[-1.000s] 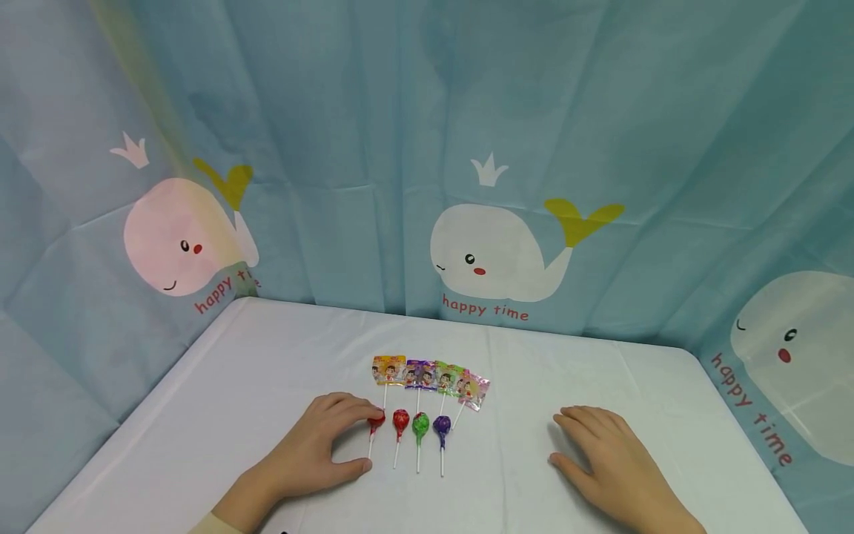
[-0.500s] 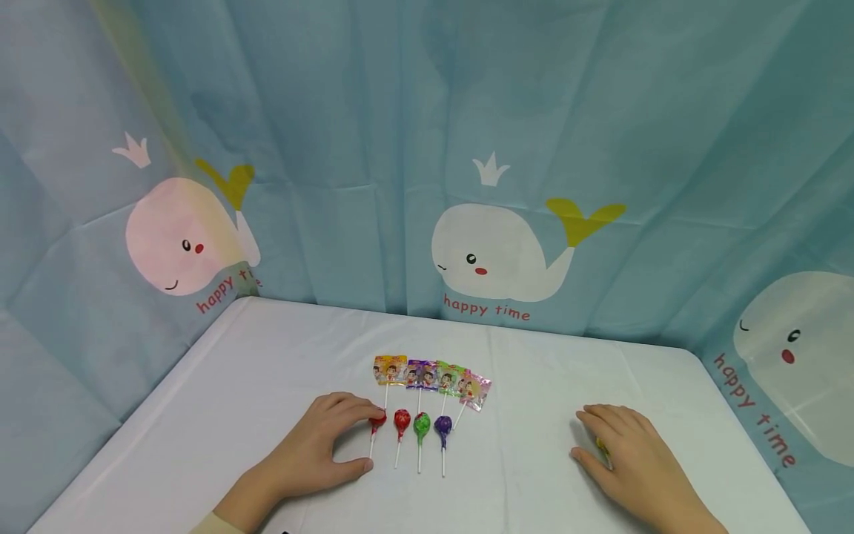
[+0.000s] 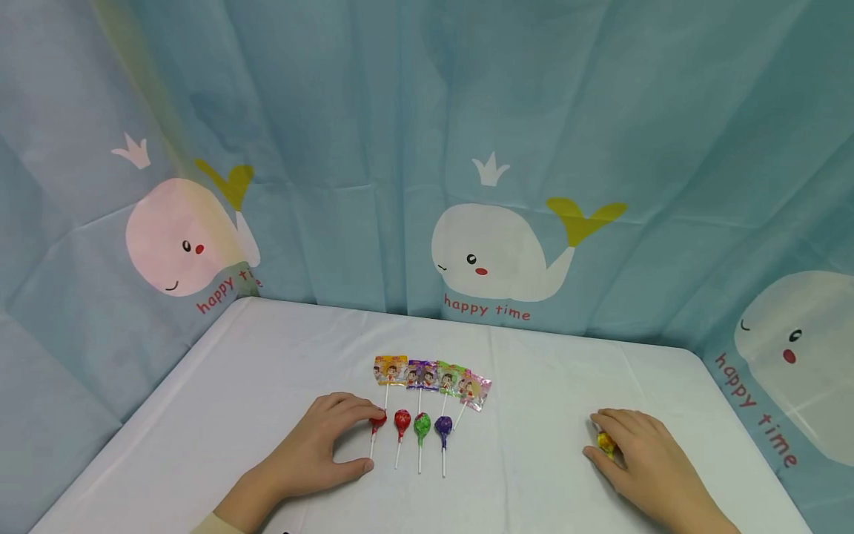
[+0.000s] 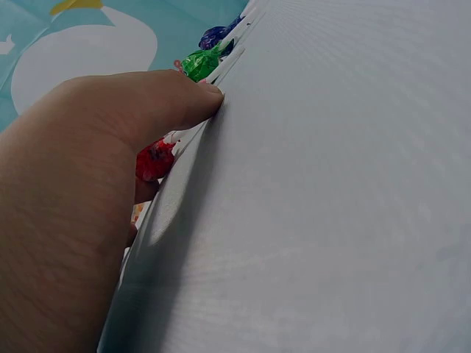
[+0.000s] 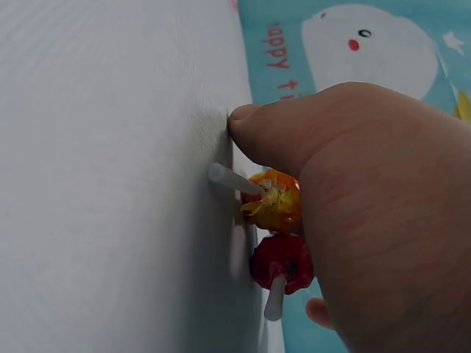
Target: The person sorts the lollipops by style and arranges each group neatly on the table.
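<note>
My left hand [image 3: 310,445] rests low on the white table, fingertips on the head of a red lollipop [image 3: 377,422] and thumb beside its stick. To its right, another red lollipop [image 3: 402,421], a green one [image 3: 422,425] and a purple one [image 3: 443,426] lie in a row, sticks toward me. My right hand [image 3: 647,463], fingers loosely bent, arches over a yellow lollipop [image 3: 606,443], which shows between thumb and forefinger. In the right wrist view that yellow lollipop [image 5: 274,202] sits beside a dark red one [image 5: 283,263], both partly behind the hand.
Behind the row lie flat lollipops in printed wrappers: orange [image 3: 390,369], purple [image 3: 422,375], green [image 3: 452,378] and pink [image 3: 475,391], overlapping at the edges. A blue curtain [image 3: 347,245] with whale prints stands around the table [image 3: 534,400].
My right hand has shifted to the right, and the yellow lollipop under it has come into view. The left hand and the lollipop rows stay as they were.
</note>
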Demonstrator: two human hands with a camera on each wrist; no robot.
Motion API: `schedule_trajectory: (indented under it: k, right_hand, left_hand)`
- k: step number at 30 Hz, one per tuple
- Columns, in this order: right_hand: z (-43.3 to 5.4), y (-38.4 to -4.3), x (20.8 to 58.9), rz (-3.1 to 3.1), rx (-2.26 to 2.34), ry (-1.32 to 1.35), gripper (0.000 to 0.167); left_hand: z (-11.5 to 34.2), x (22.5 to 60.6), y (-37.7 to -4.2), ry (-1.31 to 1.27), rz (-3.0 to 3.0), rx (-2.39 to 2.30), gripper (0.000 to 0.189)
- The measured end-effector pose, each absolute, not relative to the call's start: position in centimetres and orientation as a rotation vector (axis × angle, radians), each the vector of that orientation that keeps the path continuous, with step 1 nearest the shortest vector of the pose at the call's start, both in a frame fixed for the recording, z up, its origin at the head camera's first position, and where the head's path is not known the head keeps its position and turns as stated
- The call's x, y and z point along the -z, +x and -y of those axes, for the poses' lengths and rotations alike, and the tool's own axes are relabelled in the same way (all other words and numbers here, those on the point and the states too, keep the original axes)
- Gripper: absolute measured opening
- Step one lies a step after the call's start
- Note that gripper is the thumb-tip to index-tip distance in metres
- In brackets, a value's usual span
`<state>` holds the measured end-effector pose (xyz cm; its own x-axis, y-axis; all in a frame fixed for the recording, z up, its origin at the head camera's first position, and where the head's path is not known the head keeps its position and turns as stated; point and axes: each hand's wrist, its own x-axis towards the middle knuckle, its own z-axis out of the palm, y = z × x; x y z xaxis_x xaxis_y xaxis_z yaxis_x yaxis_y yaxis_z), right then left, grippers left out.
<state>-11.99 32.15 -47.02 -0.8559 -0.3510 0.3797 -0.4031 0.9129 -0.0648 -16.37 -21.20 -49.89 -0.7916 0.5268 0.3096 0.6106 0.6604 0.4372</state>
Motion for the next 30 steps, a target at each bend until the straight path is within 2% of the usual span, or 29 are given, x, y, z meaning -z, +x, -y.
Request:
schedule_trajectory:
  k: [10,24,30]
  right_hand:
    - [-32.8,-11.7,47.2,2.734,-0.233,0.501,0.037]
    - [-33.5,-11.3,47.0,2.801,-0.247,0.436,0.043]
    - [-33.4,-11.3,46.9,2.763,-0.259,0.467,0.040]
  left_hand:
    - [21.2,50.0,-16.4,-0.941,2.720,0.810,0.064]
    - [21.2,50.0,-16.3,-0.915,2.737,0.806,0.064]
    - [21.2,49.9,-16.3,-0.918,2.728,0.809,0.064]
